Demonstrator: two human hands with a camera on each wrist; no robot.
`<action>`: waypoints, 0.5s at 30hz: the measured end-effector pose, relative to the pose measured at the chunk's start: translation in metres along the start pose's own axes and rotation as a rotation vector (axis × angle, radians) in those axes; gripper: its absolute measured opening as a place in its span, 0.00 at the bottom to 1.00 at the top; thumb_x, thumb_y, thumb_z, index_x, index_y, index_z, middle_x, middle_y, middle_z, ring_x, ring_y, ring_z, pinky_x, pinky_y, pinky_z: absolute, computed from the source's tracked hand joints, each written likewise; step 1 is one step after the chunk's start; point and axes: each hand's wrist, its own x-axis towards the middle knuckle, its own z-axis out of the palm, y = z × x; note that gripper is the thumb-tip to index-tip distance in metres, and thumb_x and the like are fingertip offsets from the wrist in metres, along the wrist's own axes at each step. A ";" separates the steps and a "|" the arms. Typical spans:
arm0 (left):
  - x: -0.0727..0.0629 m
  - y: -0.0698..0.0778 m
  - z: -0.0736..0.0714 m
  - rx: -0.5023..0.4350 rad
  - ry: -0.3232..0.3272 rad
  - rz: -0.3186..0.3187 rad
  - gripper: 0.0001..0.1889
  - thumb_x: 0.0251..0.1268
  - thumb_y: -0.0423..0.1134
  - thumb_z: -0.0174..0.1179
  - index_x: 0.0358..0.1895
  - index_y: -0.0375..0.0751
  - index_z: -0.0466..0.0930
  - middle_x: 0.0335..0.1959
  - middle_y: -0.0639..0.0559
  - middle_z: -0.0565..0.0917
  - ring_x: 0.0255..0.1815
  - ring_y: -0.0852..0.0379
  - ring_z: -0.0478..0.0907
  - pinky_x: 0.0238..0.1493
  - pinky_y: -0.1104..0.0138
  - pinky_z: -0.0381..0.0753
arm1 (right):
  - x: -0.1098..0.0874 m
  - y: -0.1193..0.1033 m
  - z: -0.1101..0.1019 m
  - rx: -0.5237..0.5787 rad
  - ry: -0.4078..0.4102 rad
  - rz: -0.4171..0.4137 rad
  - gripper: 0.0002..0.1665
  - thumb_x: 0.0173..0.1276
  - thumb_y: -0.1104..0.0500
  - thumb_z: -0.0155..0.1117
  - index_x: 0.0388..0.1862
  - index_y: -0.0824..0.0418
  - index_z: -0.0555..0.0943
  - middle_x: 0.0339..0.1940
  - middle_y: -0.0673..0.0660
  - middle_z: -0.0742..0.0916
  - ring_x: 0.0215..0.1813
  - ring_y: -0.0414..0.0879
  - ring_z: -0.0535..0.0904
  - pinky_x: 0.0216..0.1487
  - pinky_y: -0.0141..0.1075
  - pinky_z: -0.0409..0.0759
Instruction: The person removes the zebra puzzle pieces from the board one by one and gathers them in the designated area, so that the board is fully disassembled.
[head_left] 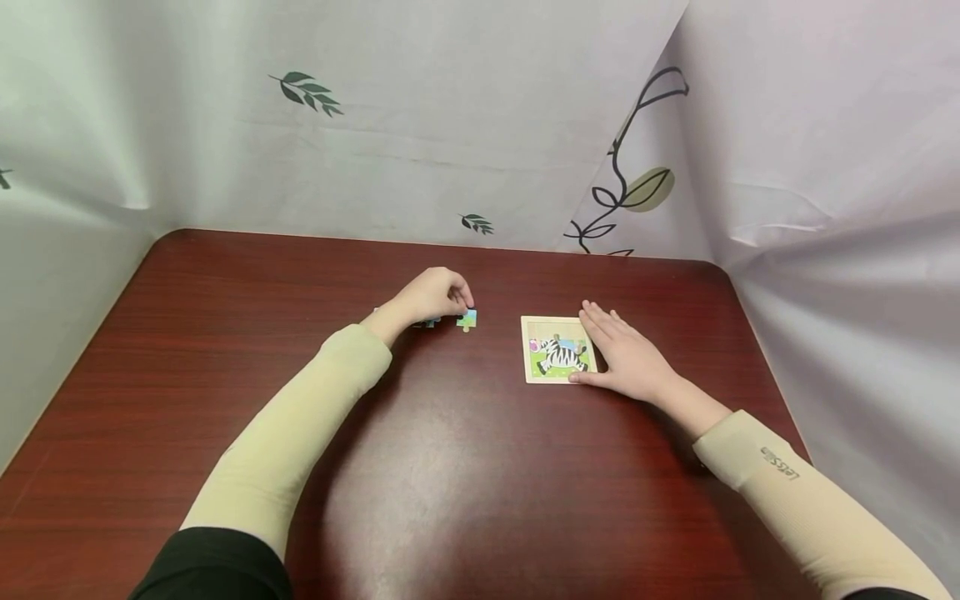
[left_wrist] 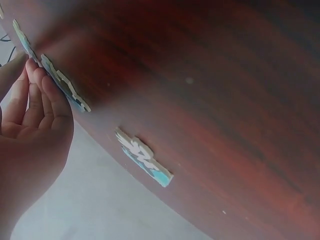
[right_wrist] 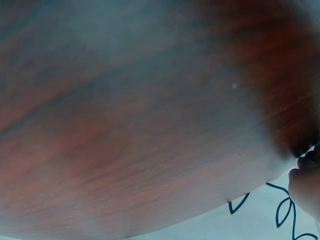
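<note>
In the head view my left hand [head_left: 435, 293] pinches a small blue and green puzzle piece [head_left: 467, 319] at its far edge, near the middle of the table. Beside that hand lie more pieces, partly hidden by it in the head view; the left wrist view shows a dark one [left_wrist: 65, 82] and a striped one with a light blue end [left_wrist: 142, 157]. To the right is a square wooden puzzle tray [head_left: 527, 350] with a zebra picture [head_left: 561, 356], partly filled. My right hand [head_left: 626, 354] rests along the tray's right side, fingers straight and thumb at the near corner.
The dark red wooden table [head_left: 465, 467] has rounded far corners. A pale curtain [head_left: 420, 150] with leaf prints hangs behind it and along both sides.
</note>
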 end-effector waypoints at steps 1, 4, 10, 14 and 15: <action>0.000 0.000 0.000 0.005 0.001 0.001 0.06 0.66 0.28 0.64 0.41 0.35 0.90 0.39 0.42 0.91 0.43 0.48 0.86 0.52 0.60 0.84 | 0.000 0.000 0.000 -0.001 0.000 0.000 0.68 0.65 0.31 0.72 0.86 0.70 0.53 0.89 0.66 0.57 0.90 0.59 0.51 0.88 0.57 0.50; 0.000 0.000 -0.002 0.002 0.009 0.001 0.07 0.66 0.28 0.63 0.41 0.35 0.90 0.39 0.42 0.91 0.44 0.48 0.86 0.52 0.60 0.85 | 0.000 0.000 0.000 -0.001 -0.001 0.001 0.68 0.65 0.31 0.73 0.86 0.70 0.53 0.89 0.66 0.57 0.90 0.59 0.51 0.88 0.57 0.50; 0.002 0.007 -0.003 -0.011 0.029 0.027 0.06 0.68 0.28 0.64 0.42 0.35 0.89 0.41 0.42 0.91 0.45 0.47 0.86 0.53 0.59 0.85 | -0.001 0.000 0.000 0.001 0.000 0.001 0.68 0.65 0.31 0.72 0.86 0.70 0.53 0.89 0.67 0.57 0.90 0.59 0.51 0.88 0.57 0.50; 0.008 0.016 0.000 -0.035 0.025 0.055 0.05 0.69 0.29 0.65 0.43 0.36 0.89 0.41 0.43 0.91 0.44 0.48 0.87 0.53 0.60 0.85 | -0.001 -0.001 0.000 0.003 0.003 -0.002 0.68 0.65 0.31 0.72 0.86 0.70 0.53 0.89 0.66 0.57 0.90 0.59 0.51 0.88 0.57 0.50; 0.009 0.018 0.002 -0.041 0.021 0.061 0.05 0.69 0.29 0.66 0.43 0.36 0.90 0.40 0.43 0.91 0.44 0.49 0.87 0.52 0.61 0.85 | -0.001 -0.001 0.000 0.005 0.003 -0.002 0.68 0.65 0.31 0.73 0.86 0.70 0.53 0.89 0.66 0.57 0.90 0.59 0.51 0.88 0.57 0.50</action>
